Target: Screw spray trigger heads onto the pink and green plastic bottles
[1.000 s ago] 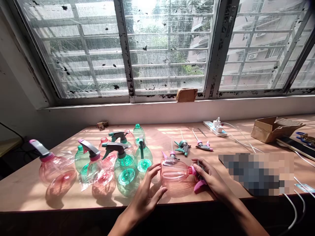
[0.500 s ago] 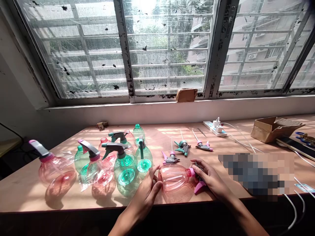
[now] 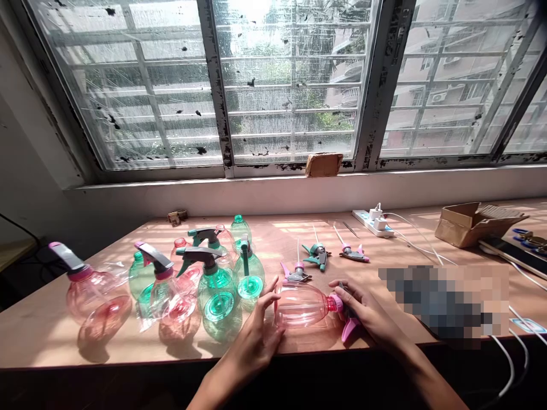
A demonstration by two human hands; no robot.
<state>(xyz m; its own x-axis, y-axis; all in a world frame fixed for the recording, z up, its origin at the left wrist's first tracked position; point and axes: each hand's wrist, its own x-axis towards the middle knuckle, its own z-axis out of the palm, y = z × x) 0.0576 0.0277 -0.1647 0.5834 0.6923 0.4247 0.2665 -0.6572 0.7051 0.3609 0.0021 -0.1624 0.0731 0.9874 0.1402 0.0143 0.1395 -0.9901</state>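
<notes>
here, a clear pink bottle (image 3: 301,306) is lying sideways between both hands above the table (image 3: 141,347).
the left hand (image 3: 258,327) is cupping its base, the right hand (image 3: 356,302) gripping the spray head (image 3: 350,322) at its pink collar; no writing is readable.

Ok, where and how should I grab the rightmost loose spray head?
Pinch the spray head by its grey body, probably best from above: it lies on the table, with its thin tube pointing towards the window and its pink trigger jutting out, leaving the body exposed.
</notes>
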